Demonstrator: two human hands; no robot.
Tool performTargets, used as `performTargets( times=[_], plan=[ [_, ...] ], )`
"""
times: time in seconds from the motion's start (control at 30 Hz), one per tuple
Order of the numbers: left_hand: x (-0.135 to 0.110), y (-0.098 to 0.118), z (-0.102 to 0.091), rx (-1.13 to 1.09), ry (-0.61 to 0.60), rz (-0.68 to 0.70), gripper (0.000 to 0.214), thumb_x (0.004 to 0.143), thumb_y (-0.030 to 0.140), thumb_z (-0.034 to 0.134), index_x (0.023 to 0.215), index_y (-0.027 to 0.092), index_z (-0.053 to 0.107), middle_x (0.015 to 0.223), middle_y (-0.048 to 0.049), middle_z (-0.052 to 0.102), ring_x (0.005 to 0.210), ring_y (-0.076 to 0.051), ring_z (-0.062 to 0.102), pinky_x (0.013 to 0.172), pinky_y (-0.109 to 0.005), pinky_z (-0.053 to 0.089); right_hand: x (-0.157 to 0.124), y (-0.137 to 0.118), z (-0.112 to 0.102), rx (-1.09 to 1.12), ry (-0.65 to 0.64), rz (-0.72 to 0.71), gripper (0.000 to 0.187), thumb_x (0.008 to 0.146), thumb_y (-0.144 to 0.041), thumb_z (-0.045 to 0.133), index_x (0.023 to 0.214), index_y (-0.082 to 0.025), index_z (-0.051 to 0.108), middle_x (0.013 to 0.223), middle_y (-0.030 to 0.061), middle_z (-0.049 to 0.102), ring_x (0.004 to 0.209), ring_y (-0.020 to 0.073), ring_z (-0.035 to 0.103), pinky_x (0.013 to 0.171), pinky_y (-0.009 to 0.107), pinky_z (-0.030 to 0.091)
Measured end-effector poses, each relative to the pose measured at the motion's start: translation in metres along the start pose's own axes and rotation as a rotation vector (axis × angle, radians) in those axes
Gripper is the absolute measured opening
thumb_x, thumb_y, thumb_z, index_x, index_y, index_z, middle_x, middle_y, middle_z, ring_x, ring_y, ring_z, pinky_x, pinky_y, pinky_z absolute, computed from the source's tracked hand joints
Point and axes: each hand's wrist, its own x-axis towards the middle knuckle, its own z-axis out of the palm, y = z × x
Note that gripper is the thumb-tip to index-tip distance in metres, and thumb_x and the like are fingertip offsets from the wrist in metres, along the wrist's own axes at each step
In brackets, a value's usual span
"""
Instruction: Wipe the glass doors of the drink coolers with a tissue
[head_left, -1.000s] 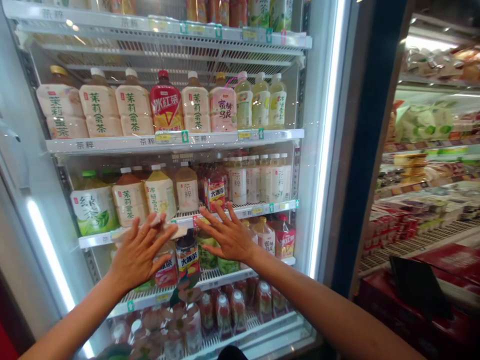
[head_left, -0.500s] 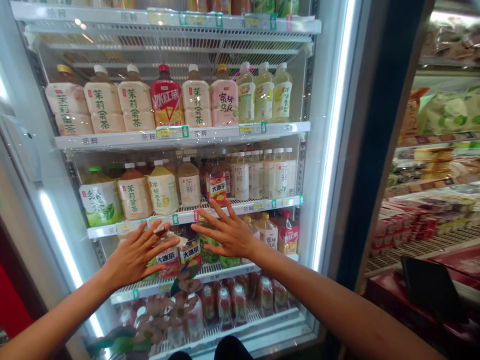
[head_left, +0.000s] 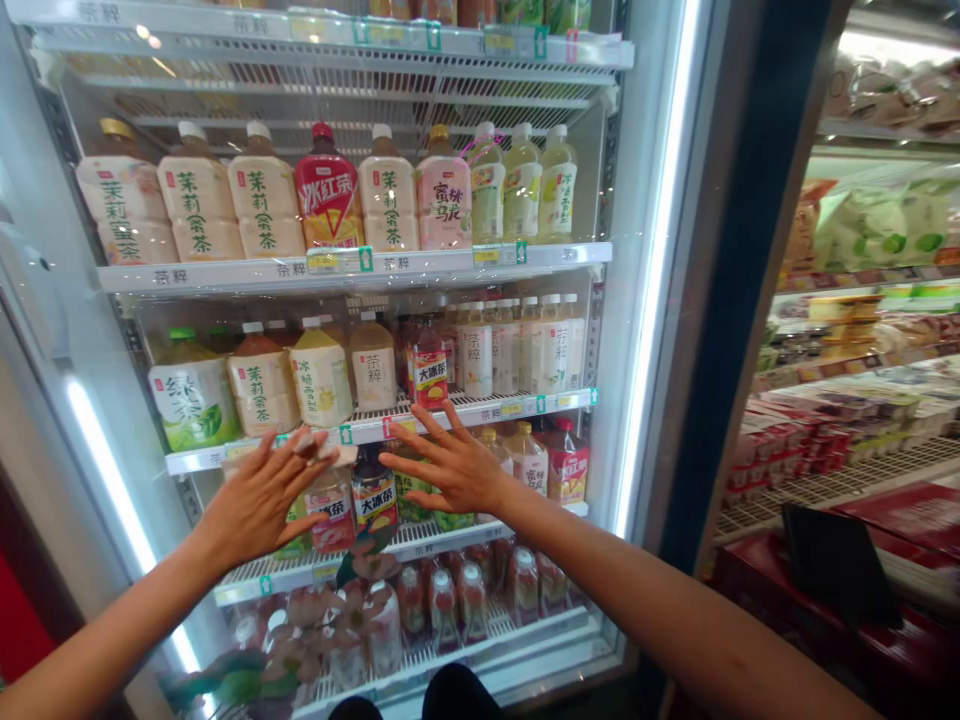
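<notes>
L hand (head_left: 255,500) is held up flat, fingers splayed, nothing gripped: palm is faced to the glass cooler door (head_left: 622,350), low and left of centre. R hand (head_left: 450,465) is spread the same way just to the right, released, nothing held. The two are set apart, thumbs turned inward, w/ a gap btwn them. Fingertips are seen right at the pane, and faint reflections (head_left: 360,600) of the hands are thrown on it lower down. Whether the palms are pressed on cannot be told.

Through the gap an iced-tea btl (head_left: 374,495) w/ a dark cap is seen behind the glass, on the shelf at hand level. A red-labelled btl (head_left: 330,505) stands just left of it, partly covered by L fingers. R fingertips are lined up w/ the shelf edge (head_left: 510,408) above, right under a small red-label btl (head_left: 430,368). Big jasmine-tea btls (head_left: 187,205) are ranked along the upper shelf, w/ one red btl (head_left: 327,195) among them. Far right, an open chiller (head_left: 862,400) w/ packaged goods is seen, well apart from the door.
</notes>
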Motion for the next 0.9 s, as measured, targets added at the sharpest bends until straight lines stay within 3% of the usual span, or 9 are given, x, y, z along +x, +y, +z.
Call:
performTargets(
  times=[0.13, 0.2, 0.27, 0.33, 0.43, 0.6, 0.7, 0.77, 0.9],
  plan=[
    [0.037, -0.028, -0.025, 0.044, 0.142, -0.338, 0.086, 0.098, 0.064, 0.041, 0.165, 0.027, 0.001, 0.174, -0.0091, -0.003, 0.161, -0.032, -0.002, 0.129, -0.063, -0.005, 0.0, 0.0, 0.001, -0.012, 0.002, 0.007, 0.067, 0.097, -0.053, 0.06, 0.157, -0.031, 0.041, 0.17, 0.0032, 0.028, 0.161, 0.0348, 0.009, 0.127, 0.068, 0.015],
    [0.036, -0.02, -0.019, 0.046, 0.156, -0.357, 0.089, 0.097, 0.065, 0.041, 0.165, 0.025, 0.0, 0.174, -0.0106, -0.007, 0.161, -0.033, -0.005, 0.128, -0.064, -0.005, -0.001, 0.0, 0.001, -0.011, 0.007, 0.006, 0.067, 0.097, -0.054, 0.06, 0.158, -0.031, 0.041, 0.17, 0.0034, 0.028, 0.161, 0.0348, 0.007, 0.127, 0.068, 0.015],
    [0.014, 0.003, 0.001, 0.035, 0.117, -0.257, 0.091, 0.095, 0.068, 0.043, 0.165, 0.023, 0.005, 0.173, -0.0136, 0.005, 0.161, -0.034, 0.001, 0.129, -0.063, -0.003, -0.001, 0.0, 0.001, 0.001, 0.009, 0.006, 0.068, 0.097, -0.053, 0.061, 0.158, -0.031, 0.04, 0.17, 0.0031, 0.029, 0.161, 0.0342, 0.007, 0.127, 0.067, 0.015],
    [-0.017, 0.027, 0.022, 0.027, 0.08, -0.136, 0.09, 0.094, 0.068, 0.049, 0.165, 0.025, 0.015, 0.168, -0.013, 0.029, 0.16, -0.03, 0.017, 0.131, -0.054, 0.002, -0.001, 0.0, 0.001, 0.017, 0.007, 0.014, 0.067, 0.097, -0.05, 0.062, 0.158, -0.031, 0.04, 0.169, 0.003, 0.03, 0.161, 0.0336, 0.008, 0.127, 0.067, 0.015],
    [-0.041, 0.039, 0.031, -0.013, 0.042, -0.042, 0.083, 0.094, 0.063, 0.053, 0.163, 0.03, 0.021, 0.158, -0.009, 0.048, 0.153, -0.025, 0.035, 0.132, -0.047, 0.005, -0.001, -0.001, 0.0, 0.029, -0.002, 0.024, 0.068, 0.096, -0.049, 0.063, 0.157, -0.032, 0.041, 0.169, 0.0034, 0.03, 0.161, 0.0335, 0.008, 0.127, 0.068, 0.015],
    [0.019, -0.001, -0.006, 0.005, 0.11, -0.265, 0.086, 0.097, 0.063, 0.044, 0.165, 0.026, 0.007, 0.173, -0.0125, 0.013, 0.161, -0.032, 0.008, 0.129, -0.062, -0.003, 0.0, -0.001, -0.001, 0.026, -0.03, 0.033, 0.067, 0.097, -0.051, 0.062, 0.157, -0.033, 0.04, 0.17, 0.0023, 0.028, 0.161, 0.0333, 0.009, 0.127, 0.068, 0.015],
    [0.037, -0.001, -0.005, 0.013, 0.16, -0.325, 0.087, 0.097, 0.064, 0.042, 0.165, 0.025, 0.004, 0.173, -0.0121, 0.002, 0.161, -0.033, 0.0, 0.128, -0.064, -0.005, 0.0, -0.001, -0.002, 0.019, -0.04, 0.038, 0.064, 0.099, -0.051, 0.059, 0.158, -0.034, 0.04, 0.17, 0.0012, 0.028, 0.161, 0.033, 0.01, 0.127, 0.068, 0.014],
    [0.019, 0.018, 0.012, 0.019, 0.152, -0.259, 0.086, 0.097, 0.063, 0.043, 0.165, 0.022, 0.008, 0.173, -0.0139, 0.01, 0.161, -0.032, 0.003, 0.129, -0.061, -0.003, 0.001, -0.001, -0.002, 0.013, -0.027, 0.031, 0.063, 0.099, -0.05, 0.058, 0.157, -0.033, 0.04, 0.17, 0.0013, 0.028, 0.161, 0.0334, 0.01, 0.127, 0.069, 0.014],
    [-0.039, 0.051, 0.043, -0.051, 0.082, -0.024, 0.083, 0.095, 0.062, 0.052, 0.163, 0.025, 0.021, 0.157, -0.0112, 0.05, 0.157, -0.024, 0.027, 0.133, -0.046, 0.005, 0.0, -0.001, -0.002, 0.013, -0.019, 0.031, 0.062, 0.099, -0.05, 0.058, 0.157, -0.033, 0.042, 0.169, 0.0011, 0.029, 0.161, 0.0326, 0.009, 0.128, 0.066, 0.015]
  ],
)
